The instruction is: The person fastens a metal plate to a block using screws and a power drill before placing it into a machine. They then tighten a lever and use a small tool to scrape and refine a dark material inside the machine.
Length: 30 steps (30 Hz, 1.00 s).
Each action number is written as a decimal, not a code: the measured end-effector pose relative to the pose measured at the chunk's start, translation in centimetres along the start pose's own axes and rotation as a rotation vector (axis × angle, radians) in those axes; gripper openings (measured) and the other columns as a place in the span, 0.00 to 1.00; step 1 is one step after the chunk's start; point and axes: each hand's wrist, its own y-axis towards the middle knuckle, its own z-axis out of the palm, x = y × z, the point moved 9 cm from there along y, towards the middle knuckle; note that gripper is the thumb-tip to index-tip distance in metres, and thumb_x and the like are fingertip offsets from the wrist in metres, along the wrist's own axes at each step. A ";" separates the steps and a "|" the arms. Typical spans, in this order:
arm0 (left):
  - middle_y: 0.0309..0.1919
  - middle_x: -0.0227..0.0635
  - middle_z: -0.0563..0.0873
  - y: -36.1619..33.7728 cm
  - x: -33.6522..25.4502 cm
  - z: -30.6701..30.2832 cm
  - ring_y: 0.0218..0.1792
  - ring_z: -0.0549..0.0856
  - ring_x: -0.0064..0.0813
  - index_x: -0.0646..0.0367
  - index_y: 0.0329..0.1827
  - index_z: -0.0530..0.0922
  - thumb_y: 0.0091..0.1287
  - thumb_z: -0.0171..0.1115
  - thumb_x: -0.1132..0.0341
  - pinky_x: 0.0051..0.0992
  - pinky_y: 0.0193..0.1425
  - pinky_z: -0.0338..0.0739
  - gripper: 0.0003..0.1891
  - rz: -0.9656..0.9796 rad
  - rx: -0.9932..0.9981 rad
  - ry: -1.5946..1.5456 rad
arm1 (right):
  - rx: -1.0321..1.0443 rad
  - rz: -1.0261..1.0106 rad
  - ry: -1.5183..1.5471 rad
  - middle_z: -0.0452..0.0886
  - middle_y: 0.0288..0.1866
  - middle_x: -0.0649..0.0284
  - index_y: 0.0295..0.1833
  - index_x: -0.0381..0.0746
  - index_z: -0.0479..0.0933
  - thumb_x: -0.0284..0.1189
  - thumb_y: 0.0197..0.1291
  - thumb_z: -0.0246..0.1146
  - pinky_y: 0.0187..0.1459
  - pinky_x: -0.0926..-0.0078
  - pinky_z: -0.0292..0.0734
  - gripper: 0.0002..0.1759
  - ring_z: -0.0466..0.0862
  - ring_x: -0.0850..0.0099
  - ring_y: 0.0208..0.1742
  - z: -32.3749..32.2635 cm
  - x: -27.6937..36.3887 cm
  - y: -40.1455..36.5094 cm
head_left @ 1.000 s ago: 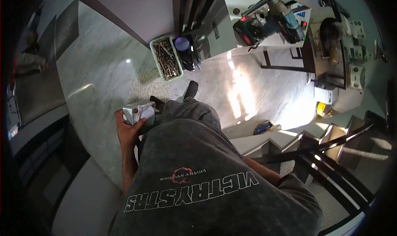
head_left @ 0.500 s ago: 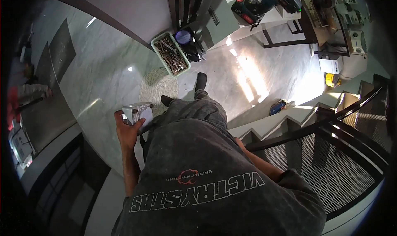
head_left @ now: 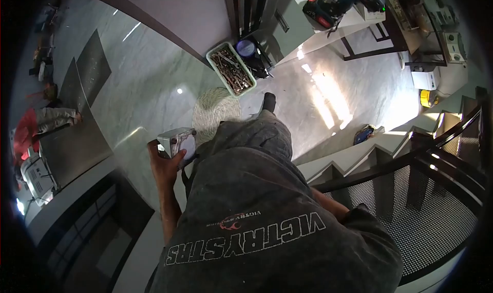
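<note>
My left hand [head_left: 168, 159] is wrapped round a silvery, box-like metal part [head_left: 179, 140] with a pale round face, held out at the left of my body. The thumb lies across its near side. Of my right arm only the forearm [head_left: 331, 204] shows, beside the dark shirt; the right hand itself is hidden behind my body. Beyond the held part lies a round woven mat [head_left: 213, 108] on the floor. A green tray [head_left: 238, 94] full of bolts and metal pieces stands just past the mat.
Power tools [head_left: 323, 10] rest on a white cabinet at the top. A stair edge and a dark railing [head_left: 354, 182] with perforated mesh run along the right. A person in red [head_left: 25, 134] is at the far left, by a white machine [head_left: 38, 177]. A purple-lidded tub [head_left: 245, 48] adjoins the tray.
The view has shifted, so the tray, mat and cabinet appear further right. More of the person in red shows at the left. My left hand keeps its hold on the metal part.
</note>
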 end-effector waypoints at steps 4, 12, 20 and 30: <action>0.38 0.40 0.83 1.5 -1.4 1.1 0.41 0.84 0.39 0.59 0.54 0.69 0.43 0.79 0.69 0.34 0.46 0.78 0.35 0.111 0.038 0.172 | -0.507 0.193 -0.684 0.80 0.53 0.43 0.56 0.35 0.78 0.37 0.62 0.57 0.60 0.56 0.73 0.21 0.79 0.46 0.56 -14.0 7.3 2.5; 0.48 0.42 0.84 5.3 -3.7 10.2 0.48 0.86 0.37 0.57 0.59 0.70 0.41 0.81 0.68 0.31 0.53 0.79 0.39 0.245 0.566 0.143 | 0.076 -0.823 -0.571 0.62 0.75 0.51 0.79 0.43 0.49 0.38 0.43 0.80 0.72 0.62 0.62 0.61 0.66 0.56 0.72 -0.8 48.8 -0.4; 0.61 0.44 0.77 4.9 8.3 19.7 0.61 0.76 0.35 0.60 0.67 0.64 0.49 0.77 0.70 0.33 0.64 0.70 0.41 -0.273 0.266 -1.355 | 0.119 -0.522 0.079 0.77 0.58 0.55 0.69 0.28 0.62 0.31 0.50 0.77 0.62 0.71 0.72 0.45 0.76 0.71 0.60 -1.7 43.8 7.3; 0.54 0.47 0.79 5.0 7.4 18.2 0.56 0.78 0.36 0.59 0.64 0.59 0.45 0.81 0.69 0.34 0.61 0.73 0.45 -0.307 0.154 -0.912 | 0.104 -0.358 -0.024 0.77 0.57 0.63 0.64 0.35 0.69 0.29 0.62 0.67 0.59 0.74 0.72 0.27 0.77 0.75 0.56 -4.9 40.8 14.4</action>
